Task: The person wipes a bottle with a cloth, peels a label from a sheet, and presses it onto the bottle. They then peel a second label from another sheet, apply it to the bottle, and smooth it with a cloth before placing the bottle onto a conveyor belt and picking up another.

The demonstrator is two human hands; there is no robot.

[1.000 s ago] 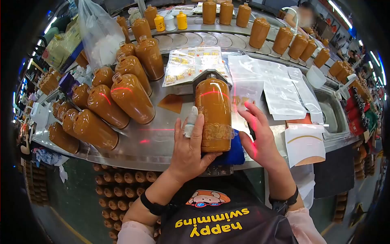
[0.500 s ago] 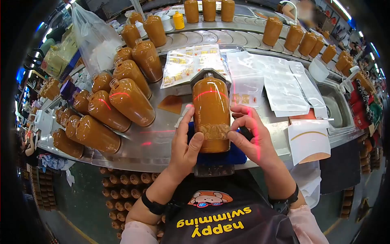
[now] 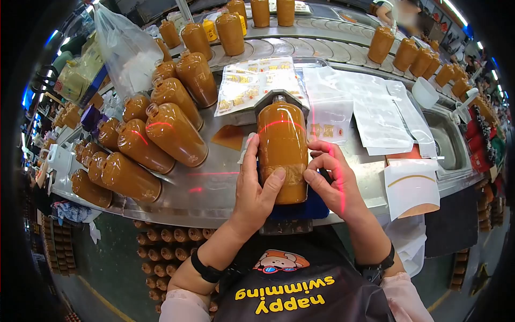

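A glossy brown bottle (image 3: 282, 142) lies in front of me with its neck away from me, in an angular metal holder (image 3: 262, 102). Along its left side rests my left hand (image 3: 256, 185), fingers against the wall and thumb pressing low on the front. Across the lower front is a thin patterned decal strip (image 3: 292, 174), its pattern faint. At the bottle's right edge my right hand (image 3: 333, 180) has curled fingers, thumb and forefinger closed at the strip's end. Red laser lines cross the bottle's shoulder and my right hand. Blue cloth (image 3: 316, 209) shows under the bottle's base.
Several brown bottles (image 3: 176, 134) lean together at the left. Printed decal sheets (image 3: 252, 86) and white backing sheets (image 3: 375, 115) are spread behind the holder. A curved conveyor (image 3: 300, 48) carries more bottles. A metal sink (image 3: 448, 137) is at the right, and a person (image 3: 394, 13) is far back.
The strip appears to lie flatter on the bottle, and my left thumb has moved right onto it. On the conveyor the bottles have shifted. The view has shifted slightly.
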